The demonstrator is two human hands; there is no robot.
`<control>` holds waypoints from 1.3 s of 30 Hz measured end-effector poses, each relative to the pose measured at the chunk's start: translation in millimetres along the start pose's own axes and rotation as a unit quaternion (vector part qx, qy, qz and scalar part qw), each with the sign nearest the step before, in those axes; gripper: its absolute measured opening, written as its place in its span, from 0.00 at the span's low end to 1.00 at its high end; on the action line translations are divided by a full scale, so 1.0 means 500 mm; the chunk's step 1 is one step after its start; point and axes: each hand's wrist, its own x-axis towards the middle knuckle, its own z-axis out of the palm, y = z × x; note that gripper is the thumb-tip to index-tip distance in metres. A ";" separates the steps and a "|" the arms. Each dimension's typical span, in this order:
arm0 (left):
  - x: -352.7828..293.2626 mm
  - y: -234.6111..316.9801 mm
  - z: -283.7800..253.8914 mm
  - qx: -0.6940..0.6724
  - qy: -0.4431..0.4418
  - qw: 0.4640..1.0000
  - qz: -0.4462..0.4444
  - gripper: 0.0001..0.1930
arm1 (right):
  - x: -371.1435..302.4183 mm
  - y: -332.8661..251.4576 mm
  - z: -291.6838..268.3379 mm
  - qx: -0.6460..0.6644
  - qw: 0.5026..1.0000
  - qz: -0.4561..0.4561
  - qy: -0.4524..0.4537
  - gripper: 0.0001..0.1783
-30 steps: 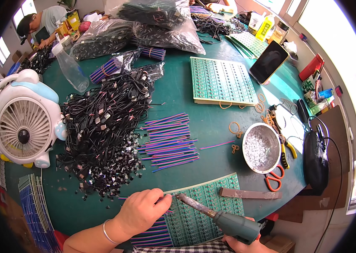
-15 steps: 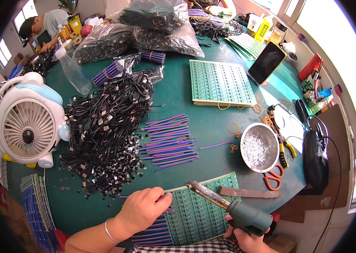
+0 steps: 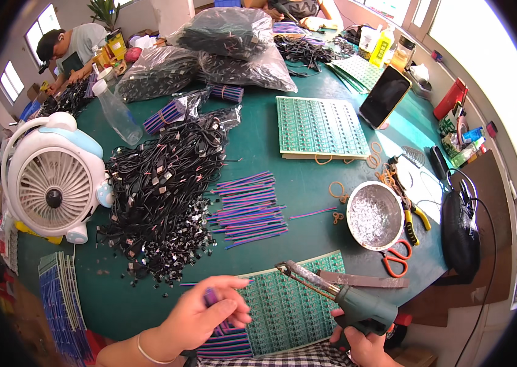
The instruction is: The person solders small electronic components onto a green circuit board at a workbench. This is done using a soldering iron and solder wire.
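Note:
My left hand (image 3: 200,315) is curled around a small bunch of blue and purple wires (image 3: 211,297), its index finger held out over the left edge of a green circuit board panel (image 3: 289,306). More striped wires (image 3: 228,347) lie in rows along that edge, partly under the hand. My right hand (image 3: 359,345) grips a green-handled soldering iron (image 3: 365,309). Its metal tip points up and left, above the panel's right part. Loose blue and purple wires (image 3: 249,211) lie in a stack beyond the panel. A single wire (image 3: 312,212) rests apart to their right.
Black cables (image 3: 167,177) are heaped at left beside a white fan (image 3: 53,183). A metal bowl (image 3: 375,215), orange-handled scissors (image 3: 397,260) and a brown bar (image 3: 362,280) sit at right. Farther off are stacked panels (image 3: 319,125), a phone (image 3: 386,96) and filled plastic bags (image 3: 222,37). Other people sit beyond.
My left hand has turned and its fingers have loosened from a pinch at the panel's edge, showing the wires in its palm. The iron has shifted slightly to the right.

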 end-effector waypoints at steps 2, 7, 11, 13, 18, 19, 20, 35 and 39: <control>0.011 -0.027 0.001 -0.142 -0.005 0.971 -0.194 0.22 | 0.004 0.005 0.000 0.009 1.000 -0.014 -0.010 0.17; 0.014 -0.048 0.019 -0.139 -0.036 0.957 -0.254 0.20 | 0.006 0.027 -0.001 0.041 0.997 -0.062 -0.035 0.26; 0.018 -0.059 0.008 -0.148 -0.039 0.955 -0.254 0.13 | 0.009 0.027 -0.003 0.057 0.996 -0.053 -0.031 0.26; 0.016 -0.061 0.007 -0.136 -0.040 0.956 -0.256 0.11 | 0.009 0.028 -0.003 0.067 0.996 -0.048 -0.027 0.26; 0.011 -0.070 -0.002 -0.094 -0.007 0.971 -0.220 0.06 | 0.012 0.027 0.001 0.056 0.996 -0.054 -0.032 0.26; 0.011 -0.067 0.002 -0.093 -0.008 0.971 -0.219 0.06 | 0.011 0.026 0.001 0.056 0.996 -0.055 -0.032 0.26; 0.012 -0.058 0.013 -0.090 0.018 0.976 -0.197 0.06 | 0.009 0.025 0.000 0.055 0.996 -0.055 -0.035 0.25; 0.045 -0.029 -0.021 0.700 0.013 0.648 0.302 0.13 | -0.006 0.011 -0.011 -0.190 0.971 -0.141 -0.037 0.13; 0.057 -0.052 -0.032 0.682 0.028 0.653 0.327 0.13 | -0.007 0.022 -0.003 -0.225 0.952 -0.207 -0.031 0.15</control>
